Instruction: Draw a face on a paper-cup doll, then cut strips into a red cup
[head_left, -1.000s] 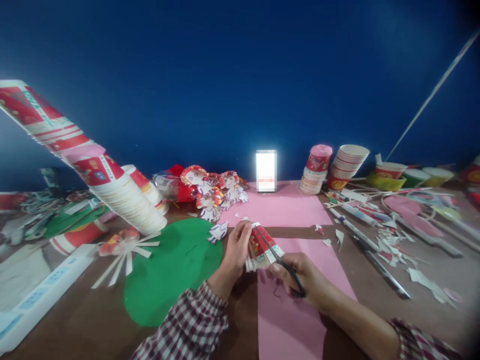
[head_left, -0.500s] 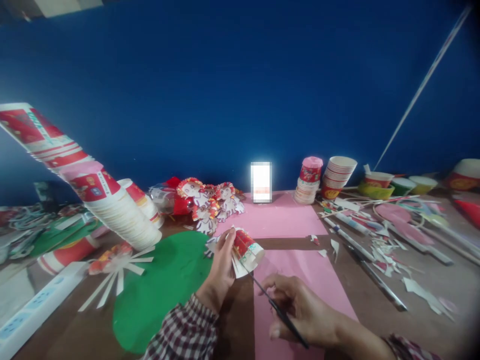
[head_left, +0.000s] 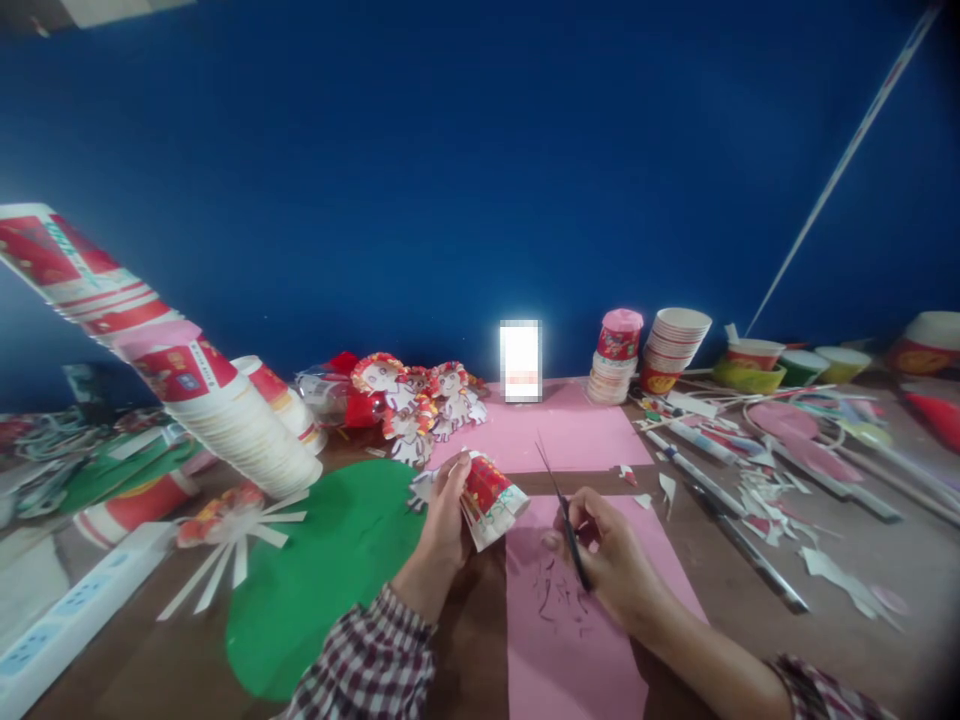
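Note:
My left hand [head_left: 448, 520] is closed round a red and white paper cup [head_left: 491, 492] whose side is cut into flaps. The cup lies tilted, its base toward the right. In my right hand [head_left: 604, 555] is a pair of dark scissors [head_left: 571, 535], blades pointing up and away, apart from the cup. Below the scissors lies a pink sheet [head_left: 577, 640] with dark marks on it. A green round sheet [head_left: 322, 580] lies left of my left hand. Paper cut-out figures [head_left: 409, 400] stand behind it.
A long leaning stack of cups [head_left: 240, 425] rises at the left, near a white power strip [head_left: 82, 600]. Two shorter cup stacks [head_left: 679, 345] and a glowing screen [head_left: 521, 360] stand at the back. Pens and paper scraps [head_left: 769, 490] litter the right.
The scissors have come away from the cup; my right hand has moved up, and the blades now point upward. A flap that hung below the cup has shifted slightly. My left hand has barely moved.

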